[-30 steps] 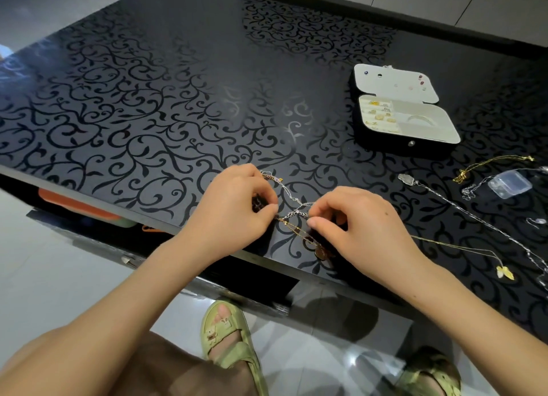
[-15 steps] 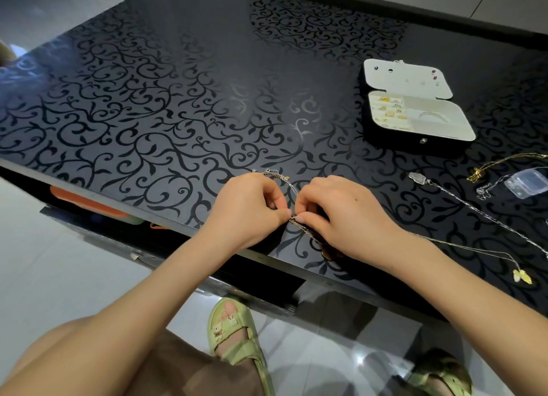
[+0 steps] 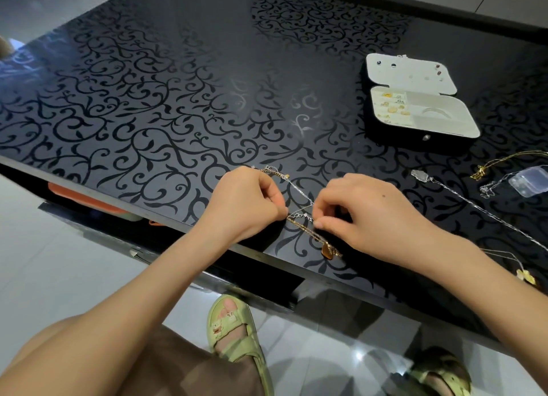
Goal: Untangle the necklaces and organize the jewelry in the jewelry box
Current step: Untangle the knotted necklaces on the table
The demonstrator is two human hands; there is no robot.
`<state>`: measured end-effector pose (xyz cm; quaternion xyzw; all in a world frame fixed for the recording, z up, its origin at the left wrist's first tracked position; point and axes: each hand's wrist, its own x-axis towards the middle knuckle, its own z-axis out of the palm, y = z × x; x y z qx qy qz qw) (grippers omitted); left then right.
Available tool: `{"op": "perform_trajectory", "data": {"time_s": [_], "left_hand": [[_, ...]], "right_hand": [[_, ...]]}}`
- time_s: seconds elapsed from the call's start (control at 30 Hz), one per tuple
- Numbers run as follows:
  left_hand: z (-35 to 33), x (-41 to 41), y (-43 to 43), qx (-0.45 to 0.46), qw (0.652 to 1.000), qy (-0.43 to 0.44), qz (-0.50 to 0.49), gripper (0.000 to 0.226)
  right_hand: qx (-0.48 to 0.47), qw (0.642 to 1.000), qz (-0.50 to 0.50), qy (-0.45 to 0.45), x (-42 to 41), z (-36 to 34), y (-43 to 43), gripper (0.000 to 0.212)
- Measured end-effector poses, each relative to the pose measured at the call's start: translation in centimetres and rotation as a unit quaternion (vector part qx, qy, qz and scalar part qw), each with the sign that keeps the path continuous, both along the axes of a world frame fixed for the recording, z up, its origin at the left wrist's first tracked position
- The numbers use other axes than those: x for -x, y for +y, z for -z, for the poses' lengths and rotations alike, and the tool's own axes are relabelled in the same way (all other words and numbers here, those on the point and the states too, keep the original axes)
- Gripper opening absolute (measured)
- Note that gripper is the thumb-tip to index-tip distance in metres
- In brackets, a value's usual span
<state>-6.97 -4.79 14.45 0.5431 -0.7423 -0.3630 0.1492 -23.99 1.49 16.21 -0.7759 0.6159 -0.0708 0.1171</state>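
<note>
Seen from the head camera, a person's left hand (image 3: 246,206) and right hand (image 3: 364,217) worked close together, but not touching, near the front edge of a glossy black table (image 3: 148,99) with a scroll pattern. Both hands had their fingers curled, and each pinched the knot of tangled necklaces (image 3: 301,217) between thumb and fingertips. Gold and silver strands ran through the knot, though their number could not be told. One amber pendant (image 3: 327,251) lay on the table just in front of the right hand. One jewelry box (image 3: 415,139) sat open toward the table's right side, well back from the front edge, with small gold pieces in its left compartments. Four loose chains lay along the right edge: a silver pendant chain (image 3: 474,203), a gold chain (image 3: 504,160), a short silver chain (image 3: 487,188) touching one clear plastic case (image 3: 527,180), and a thin chain with a gold charm (image 3: 526,275). Two green sandals (image 3: 234,333) showed below the table.
</note>
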Motion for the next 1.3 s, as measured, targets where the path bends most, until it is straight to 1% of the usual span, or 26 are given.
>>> {"op": "perform_trajectory", "data": {"time_s": [0.07,0.1,0.23,0.33,0.43,0.6,0.83,1.0,1.17,1.23,1.3], "left_hand": [[0.0,0.0,0.0,0.002,1.000,-0.004,0.000,0.017],[-0.1,0.0,0.0,0.003,1.000,-0.005,0.001,0.018],[-0.2,0.0,0.0,0.003,1.000,-0.006,0.007,0.018],[-0.1,0.0,-0.1,-0.002,1.000,-0.006,0.002,0.020],[-0.1,0.1,-0.1,-0.005,1.000,-0.011,0.000,0.021],[0.0,0.1,-0.2,-0.004,1.000,-0.011,0.005,0.014],[0.2,0.0,-0.2,0.007,1.000,-0.010,0.004,0.015],[0.3,-0.1,0.0,0.027,0.999,-0.012,0.021,0.014],[0.2,-0.7,0.3,0.045,0.998,0.016,0.052,0.017],[0.3,-0.8,0.3,0.057,0.997,0.019,0.055,0.020],[0.2,-0.7,0.4,0.067,0.996,0.013,0.054,0.018]], "right_hand": [[0.046,0.998,0.025,-0.032,-0.7,0.5,-0.4,0.010],[0.055,0.997,0.032,-0.032,-0.9,0.8,-0.7,0.010],[0.018,1.000,0.008,0.014,-1.1,1.2,-2.0,0.007],[-0.014,0.999,-0.024,0.041,-1.1,0.9,-2.7,0.010],[-0.012,0.997,-0.045,0.058,-1.2,0.6,-2.6,0.012],[0.062,0.995,-0.080,-0.009,-0.8,0.8,-1.0,0.013],[0.053,0.991,-0.089,-0.079,-0.6,1.4,0.5,0.011],[-0.012,0.995,-0.053,-0.089,-0.5,1.6,1.3,0.014],[-0.007,0.996,-0.023,-0.081,-0.4,1.3,1.5,0.005],[-0.004,0.997,-0.023,-0.070,-0.3,1.1,1.5,0.005],[0.002,0.998,-0.033,-0.059,-0.3,1.0,1.5,0.006]]}}
